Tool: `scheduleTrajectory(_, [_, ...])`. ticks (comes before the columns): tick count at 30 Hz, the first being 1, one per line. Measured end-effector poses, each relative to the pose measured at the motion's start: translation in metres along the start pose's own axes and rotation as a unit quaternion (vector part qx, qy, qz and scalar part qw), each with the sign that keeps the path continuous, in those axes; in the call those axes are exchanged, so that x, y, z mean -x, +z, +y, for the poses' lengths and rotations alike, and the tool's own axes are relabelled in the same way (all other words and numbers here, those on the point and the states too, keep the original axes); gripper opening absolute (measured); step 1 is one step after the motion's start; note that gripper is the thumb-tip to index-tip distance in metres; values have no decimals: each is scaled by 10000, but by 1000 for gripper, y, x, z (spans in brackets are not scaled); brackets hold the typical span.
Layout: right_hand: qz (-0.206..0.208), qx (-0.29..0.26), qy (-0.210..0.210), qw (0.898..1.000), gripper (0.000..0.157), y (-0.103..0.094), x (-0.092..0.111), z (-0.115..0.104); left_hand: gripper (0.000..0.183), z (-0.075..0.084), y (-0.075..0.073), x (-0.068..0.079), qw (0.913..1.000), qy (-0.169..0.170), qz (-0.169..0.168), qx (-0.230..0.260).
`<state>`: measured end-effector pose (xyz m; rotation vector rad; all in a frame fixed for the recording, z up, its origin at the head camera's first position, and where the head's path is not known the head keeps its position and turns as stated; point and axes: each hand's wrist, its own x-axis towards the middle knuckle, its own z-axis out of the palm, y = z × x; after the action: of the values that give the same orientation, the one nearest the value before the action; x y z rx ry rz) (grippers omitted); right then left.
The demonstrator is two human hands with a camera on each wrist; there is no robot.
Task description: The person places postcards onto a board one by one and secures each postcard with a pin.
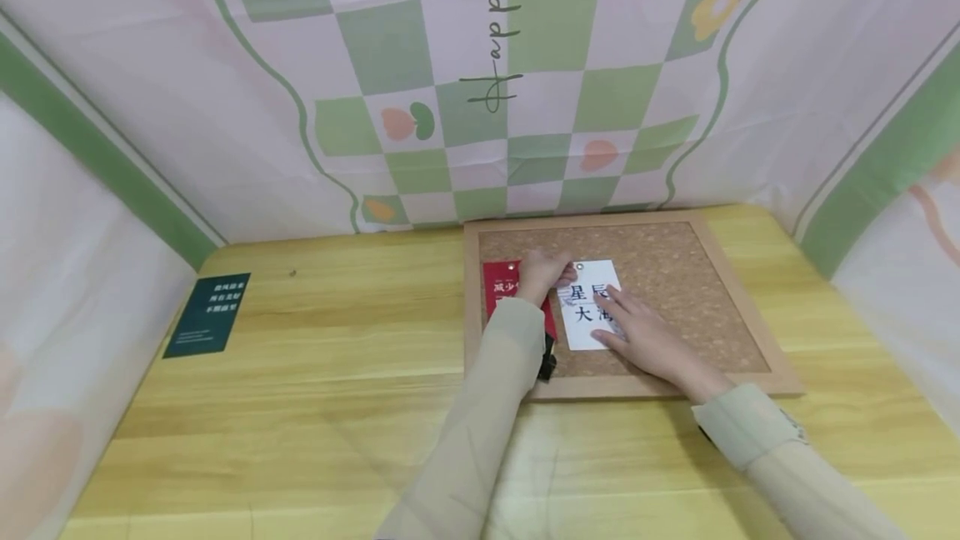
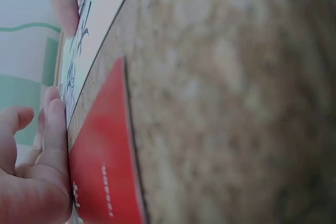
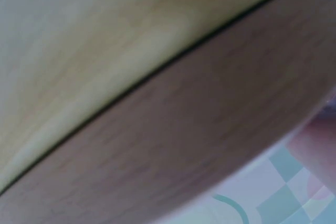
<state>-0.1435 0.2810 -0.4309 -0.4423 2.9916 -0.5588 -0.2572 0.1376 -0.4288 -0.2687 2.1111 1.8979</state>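
Note:
A white card with dark characters lies on a cork board, a round pin at its top. My right hand rests on the card's right side with fingers spread. At the card's upper left edge is my left hand, its fingers fairly straight against the card in the left wrist view and the thumb held apart. Beneath the left hand and wrist, a red card with another pin is partly hidden. The right wrist view shows mostly the board's wooden frame, blurred.
A dark green card with white characters lies on the wooden table at the left. A tiny round object sits near the table's back edge. Patterned cloth hangs behind the board and along both sides.

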Motion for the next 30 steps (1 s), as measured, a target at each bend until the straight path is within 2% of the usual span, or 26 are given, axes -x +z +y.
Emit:
scheduleTrajectory(10, [-22,-47,-12,10000,62,1,0,-1,26,5,-6,9,9987,-260,-167,395])
scheduleTrajectory(13, [-29,-55,-11,10000,62,1,0,-1,27,5,-6,10,9989,-267,-157,346])
scheduleTrajectory(18, [-24,-89,-7,10000,62,0,-1,-1,30,6,-4,10,9998,-94,-183,30])
scheduleTrajectory(22, [-46,-88,0,10000,62,-1,-1,-1,26,8,-2,11,9992,-28,-321,-219])
scheduleTrajectory(26, [-43,-70,-21,10000,61,-2,-1,-1,24,11,-2,12,9982,-79,-551,-216])
scheduleTrajectory(30, [-34,-64,-42,10000,61,-2,-1,0,24,13,-2,13,9977,-182,-645,-125])
